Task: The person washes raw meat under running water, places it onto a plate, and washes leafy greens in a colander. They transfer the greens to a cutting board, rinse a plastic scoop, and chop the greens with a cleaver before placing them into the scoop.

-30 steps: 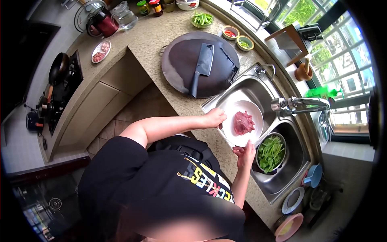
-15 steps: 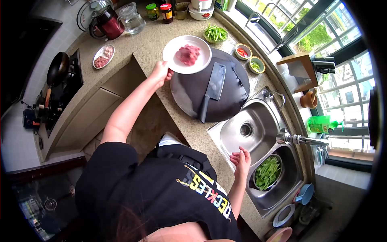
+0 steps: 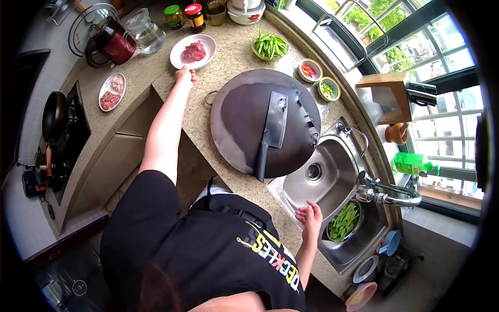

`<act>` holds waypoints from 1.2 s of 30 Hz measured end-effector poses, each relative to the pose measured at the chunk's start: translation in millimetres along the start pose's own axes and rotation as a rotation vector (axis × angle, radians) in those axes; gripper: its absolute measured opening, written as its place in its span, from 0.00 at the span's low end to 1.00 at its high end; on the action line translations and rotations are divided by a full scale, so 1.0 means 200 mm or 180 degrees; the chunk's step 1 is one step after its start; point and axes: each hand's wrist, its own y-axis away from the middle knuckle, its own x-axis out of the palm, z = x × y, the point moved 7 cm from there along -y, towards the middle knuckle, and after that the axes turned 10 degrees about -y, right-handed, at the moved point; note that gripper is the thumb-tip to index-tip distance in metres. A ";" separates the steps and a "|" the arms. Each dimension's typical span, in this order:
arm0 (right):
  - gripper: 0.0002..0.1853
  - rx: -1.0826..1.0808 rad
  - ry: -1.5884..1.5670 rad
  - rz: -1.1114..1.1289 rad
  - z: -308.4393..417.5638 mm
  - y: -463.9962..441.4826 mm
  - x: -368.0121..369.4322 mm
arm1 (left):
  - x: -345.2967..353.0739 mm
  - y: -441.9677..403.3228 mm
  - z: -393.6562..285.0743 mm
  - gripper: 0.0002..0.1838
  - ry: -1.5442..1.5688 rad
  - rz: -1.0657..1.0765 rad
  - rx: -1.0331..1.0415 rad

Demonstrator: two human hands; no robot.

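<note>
My left hand (image 3: 185, 77) grips the near rim of a white plate (image 3: 177, 62) at the back of the counter. A lump of raw red meat (image 3: 194, 52) lies on that plate. My right hand (image 3: 311, 214) is held by the near edge of the steel sink (image 3: 291, 183), fingers loosely apart, with nothing in it. Between the hands is a large round dark chopping board (image 3: 239, 125). A cleaver (image 3: 275, 122) rests flat on it, its black handle pointing toward me.
Beyond the board stand a bowl of green peppers (image 3: 270, 46), a bowl of red pieces (image 3: 309, 70) and one of green pieces (image 3: 328, 89). A smaller meat plate (image 3: 112, 92), a kettle (image 3: 109, 44) and a glass jug (image 3: 146, 34) are left. Leafy greens (image 3: 343, 222) fill a sink bowl.
My left hand has carried the plate of meat left and away from the board's edge, to the back of the counter. My right hand stays near the sink. The camera view has shifted slightly.
</note>
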 end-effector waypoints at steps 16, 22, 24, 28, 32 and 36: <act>0.14 -0.0239 -0.0184 -0.0286 0.20 -0.18 -0.22 | 0.11 -0.38 0.00 0.18 0.1092 0.1248 -0.0857; 0.18 -0.1958 -0.0887 -0.1894 0.50 -0.44 -0.76 | 0.11 -0.01 -0.03 0.16 0.0878 0.1210 -0.0357; 0.21 -0.2164 -0.0992 -0.1776 0.58 -0.56 -0.82 | 0.20 0.47 -0.08 0.09 0.0356 0.1299 0.0420; 0.13 -0.2456 -0.0386 -0.1347 0.64 -0.79 -0.82 | 0.40 1.19 0.15 0.08 -0.0123 0.1937 0.0421; 0.11 -0.2528 0.1070 -0.1499 0.70 -0.72 -0.75 | 0.68 1.77 0.58 0.09 -0.1079 0.2937 0.0371; 0.27 -0.1845 0.0791 -0.0634 0.66 -0.75 -0.70 | 1.01 2.24 1.15 0.14 -0.1787 0.3696 -0.0273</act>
